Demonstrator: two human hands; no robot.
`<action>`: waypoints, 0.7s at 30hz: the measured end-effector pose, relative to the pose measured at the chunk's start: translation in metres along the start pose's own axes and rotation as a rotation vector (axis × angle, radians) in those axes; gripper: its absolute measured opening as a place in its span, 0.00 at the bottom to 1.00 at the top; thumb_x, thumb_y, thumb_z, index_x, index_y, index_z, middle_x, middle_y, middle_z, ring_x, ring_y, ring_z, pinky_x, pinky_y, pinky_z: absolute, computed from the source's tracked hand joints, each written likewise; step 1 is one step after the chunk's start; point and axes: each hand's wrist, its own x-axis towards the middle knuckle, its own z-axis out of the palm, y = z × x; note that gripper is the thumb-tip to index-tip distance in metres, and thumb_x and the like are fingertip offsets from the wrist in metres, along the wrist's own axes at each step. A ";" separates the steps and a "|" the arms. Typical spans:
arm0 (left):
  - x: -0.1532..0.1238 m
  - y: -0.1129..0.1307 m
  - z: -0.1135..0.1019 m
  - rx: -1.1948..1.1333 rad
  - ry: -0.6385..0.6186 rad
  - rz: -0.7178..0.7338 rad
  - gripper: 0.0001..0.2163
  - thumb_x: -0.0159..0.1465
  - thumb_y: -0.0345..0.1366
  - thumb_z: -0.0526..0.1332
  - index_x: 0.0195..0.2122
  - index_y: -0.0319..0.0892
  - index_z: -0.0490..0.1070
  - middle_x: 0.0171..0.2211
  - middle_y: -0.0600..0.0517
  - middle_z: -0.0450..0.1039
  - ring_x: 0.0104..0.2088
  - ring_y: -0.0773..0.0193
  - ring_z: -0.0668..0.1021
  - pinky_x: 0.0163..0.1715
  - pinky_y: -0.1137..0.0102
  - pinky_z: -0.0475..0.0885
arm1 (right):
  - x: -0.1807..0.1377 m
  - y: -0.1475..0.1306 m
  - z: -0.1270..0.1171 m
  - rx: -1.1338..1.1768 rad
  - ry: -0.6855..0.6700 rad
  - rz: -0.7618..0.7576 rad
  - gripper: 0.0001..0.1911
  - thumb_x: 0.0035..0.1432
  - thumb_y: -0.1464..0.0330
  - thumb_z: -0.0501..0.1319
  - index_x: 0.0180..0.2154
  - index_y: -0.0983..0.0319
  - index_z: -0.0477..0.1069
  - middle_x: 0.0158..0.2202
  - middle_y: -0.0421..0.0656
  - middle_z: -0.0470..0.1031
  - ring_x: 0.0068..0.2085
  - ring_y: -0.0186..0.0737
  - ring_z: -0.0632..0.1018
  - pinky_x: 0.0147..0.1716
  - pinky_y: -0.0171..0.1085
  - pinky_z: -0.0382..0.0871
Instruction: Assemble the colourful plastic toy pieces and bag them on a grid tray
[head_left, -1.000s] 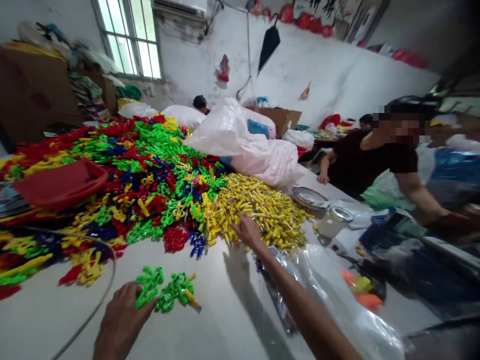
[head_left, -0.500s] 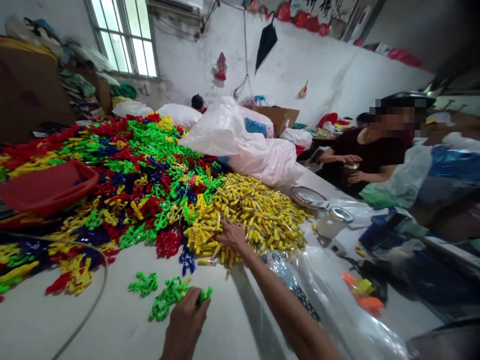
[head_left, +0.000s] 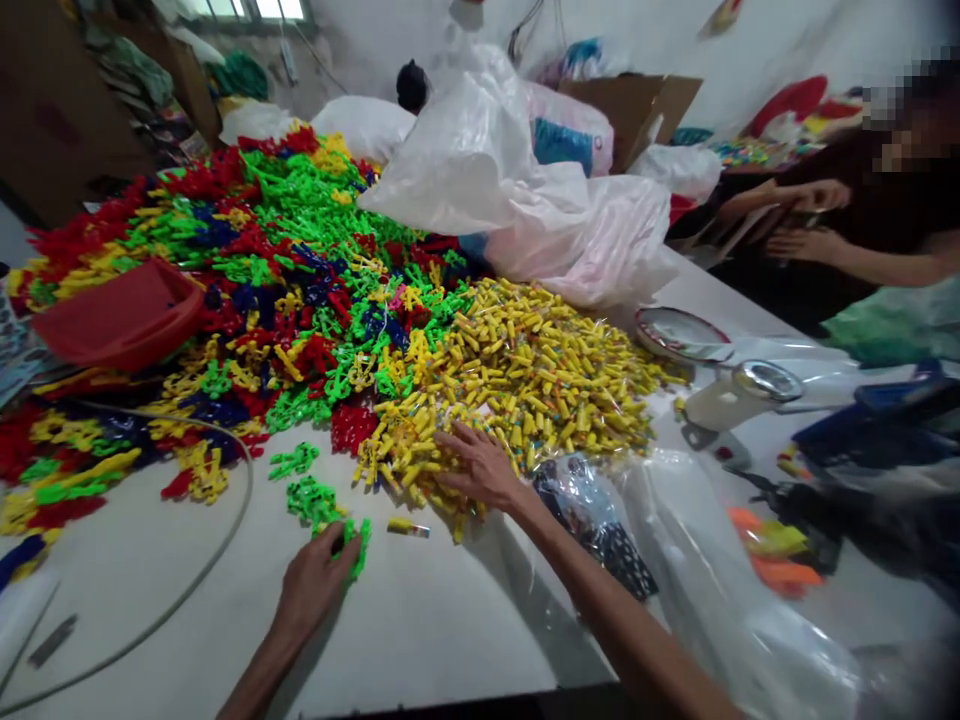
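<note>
My left hand (head_left: 319,575) is closed around a bright green plastic figure-like piece (head_left: 361,550) just above the table. Beyond its fingers lie more green pieces (head_left: 310,500), touching or close to that hand. A heap of small yellow tube-shaped pieces (head_left: 555,370) covers the middle of the table. On the near-left edge of this heap rests my right hand (head_left: 484,468), palm down with fingers spread. One yellow tube (head_left: 409,527) with a clear or printed end lies apart, between my hands.
A large mound of red, green, blue and yellow plastic pieces (head_left: 300,250) fills the back left, with a red scoop-like tray (head_left: 120,315) on it. White sacks (head_left: 577,220) stand behind. A lidded container (head_left: 742,395) and clear plastic (head_left: 697,560) lie right. A co-worker (head_left: 885,200) sits beyond.
The view has tipped downward. My right hand's fingers have spread on the yellow heap. A yellow tube now lies farther from the heap, and the blue pieces at its near edge are no longer visible there.
</note>
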 end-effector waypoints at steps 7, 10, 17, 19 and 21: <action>-0.047 0.027 0.025 -0.796 -0.151 -0.236 0.15 0.53 0.49 0.59 0.26 0.42 0.60 0.18 0.59 0.61 0.18 0.71 0.67 0.18 0.74 0.64 | -0.043 -0.054 0.019 0.048 0.024 0.048 0.15 0.59 0.66 0.54 0.48 0.57 0.67 0.47 0.46 0.70 0.44 0.44 0.71 0.41 0.38 0.61; -0.068 0.017 0.028 -0.895 -0.175 -0.259 0.15 0.52 0.48 0.61 0.28 0.41 0.61 0.17 0.60 0.61 0.16 0.72 0.66 0.16 0.75 0.64 | -0.048 -0.079 0.048 0.022 -0.123 0.048 0.11 0.59 0.71 0.51 0.41 0.59 0.69 0.42 0.46 0.71 0.38 0.42 0.73 0.33 0.37 0.60; -0.087 -0.005 0.002 -1.100 -0.128 -0.321 0.15 0.53 0.47 0.62 0.30 0.39 0.64 0.24 0.54 0.70 0.24 0.68 0.75 0.22 0.74 0.68 | -0.018 -0.094 0.056 -0.166 -0.133 0.106 0.13 0.55 0.78 0.48 0.38 0.64 0.69 0.45 0.52 0.69 0.42 0.47 0.72 0.34 0.40 0.60; -0.087 -0.006 -0.004 -1.093 -0.157 -0.289 0.17 0.51 0.48 0.63 0.31 0.39 0.65 0.27 0.53 0.71 0.25 0.68 0.75 0.22 0.75 0.67 | -0.020 -0.096 0.049 -0.088 -0.109 0.061 0.09 0.55 0.77 0.50 0.33 0.64 0.69 0.41 0.51 0.70 0.42 0.46 0.71 0.37 0.39 0.60; -0.087 -0.006 -0.009 -1.079 -0.200 -0.270 0.18 0.49 0.47 0.66 0.31 0.38 0.67 0.26 0.53 0.71 0.23 0.70 0.73 0.22 0.76 0.66 | -0.030 -0.100 0.045 0.183 -0.135 0.018 0.06 0.56 0.72 0.53 0.32 0.63 0.68 0.34 0.47 0.72 0.38 0.42 0.72 0.36 0.38 0.62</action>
